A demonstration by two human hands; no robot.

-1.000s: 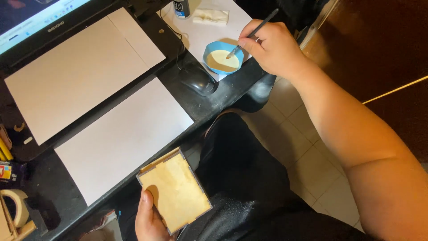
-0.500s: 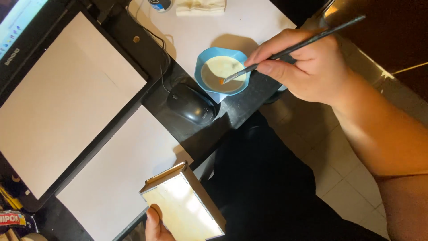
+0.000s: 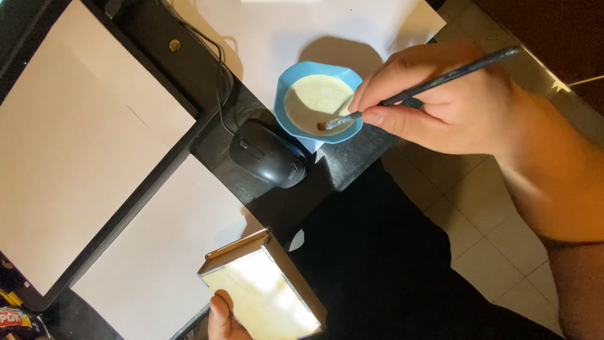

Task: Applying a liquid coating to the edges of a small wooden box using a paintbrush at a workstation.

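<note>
We think this is a home desk [image 3: 352, 167] used for computer work and crafts. We see a black computer mouse [image 3: 269, 153] with its wire, and a dark frame with white sheets of paper [image 3: 82, 151] on it. We also see a small blue bowl [image 3: 318, 107] of pale paint. Under the desk, the floor [image 3: 484, 214] has light square tiles, like in a house.

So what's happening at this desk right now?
A person's right hand holds a thin dark paintbrush with its tip dipped into a small blue bowl of cream-coloured liquid on the black desk. The left hand grips a pale wooden box by its lower edge, off the desk's edge. A black computer mouse lies beside the bowl, with white paper sheets nearby.
</note>
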